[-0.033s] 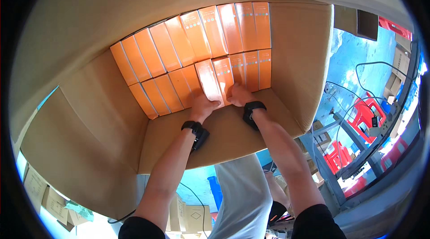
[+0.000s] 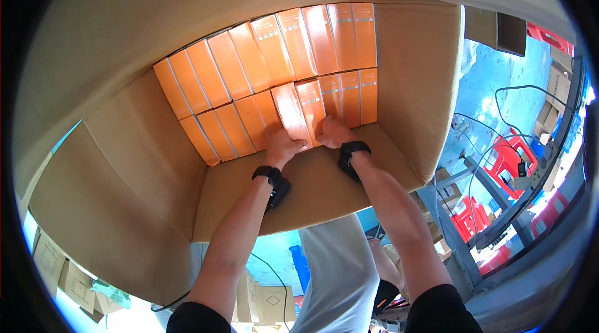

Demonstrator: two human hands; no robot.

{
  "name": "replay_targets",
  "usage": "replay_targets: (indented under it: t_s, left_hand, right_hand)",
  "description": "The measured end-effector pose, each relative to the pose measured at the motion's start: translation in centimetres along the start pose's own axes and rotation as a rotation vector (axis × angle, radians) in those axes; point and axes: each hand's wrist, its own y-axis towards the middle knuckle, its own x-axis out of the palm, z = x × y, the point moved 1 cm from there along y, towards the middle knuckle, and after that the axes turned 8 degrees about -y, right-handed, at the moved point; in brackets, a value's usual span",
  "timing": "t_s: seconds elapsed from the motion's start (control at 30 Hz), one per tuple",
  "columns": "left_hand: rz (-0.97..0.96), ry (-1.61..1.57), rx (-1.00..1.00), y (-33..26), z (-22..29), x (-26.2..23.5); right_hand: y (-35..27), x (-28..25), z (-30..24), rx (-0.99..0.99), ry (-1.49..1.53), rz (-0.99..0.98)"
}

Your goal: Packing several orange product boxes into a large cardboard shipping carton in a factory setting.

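Two rows of upright orange boxes (image 2: 226, 66) stand tightly side by side inside a large brown carton (image 2: 409, 61). At the near row, my left hand (image 2: 285, 147) is closed on a glossy orange box (image 2: 291, 114), its thumb lying across the near end. My right hand (image 2: 335, 133) presses against the right side of the neighbouring orange box (image 2: 311, 108), with its fingertips partly hidden between boxes. Both boxes sit between my hands, their near ends jutting slightly toward me. A black strap with a dark device circles each wrist.
The carton's near flap (image 2: 318, 199) lies under my wrists, and a wide side flap (image 2: 93, 208) spreads left. Outside on the right are red stools (image 2: 511, 161), loose cables and a grey metal frame (image 2: 465, 245). Another person's leg (image 2: 388, 267) shows below, near several cartons (image 2: 268, 303).
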Motion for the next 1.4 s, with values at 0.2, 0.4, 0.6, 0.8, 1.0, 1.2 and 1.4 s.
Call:
replay_targets:
  t_s: [0.2,0.4,0.6,0.8,1.0,1.2,1.4]
  left_hand:
    - [-0.069,-0.052,-0.107,1.1,-2.6,0.4]
    - [-0.069,-0.095,0.047,1.7,-1.6,0.5]
    - [-0.277,0.421,0.115,-0.5,-2.6,-3.2]
    - [-0.028,0.896,0.360,-2.3,-3.9,-3.9]
    - [0.111,0.999,0.580,-2.7,-6.1,-3.9]
    - [-0.127,1.120,0.515,-1.9,-5.8,-3.1]
    - [-0.079,1.424,0.868,-2.1,-6.7,-3.9]
  right_hand:
    - [-0.9,-0.3,-0.6,0.070,0.055,0.035]
    - [-1.2,-0.8,-0.9,0.024,-0.032,0.112]
    - [-4.3,-4.4,-8.5,0.256,-0.153,0.326]
    - [-2.1,-1.1,-12.3,0.257,-0.408,0.265]
    - [-1.9,0.6,-11.5,0.347,-0.328,0.471]
    - [-2.3,0.4,-11.3,-0.039,-0.749,0.824]
    - [-1.4,1.1,-9.4,-0.647,-1.123,0.617]
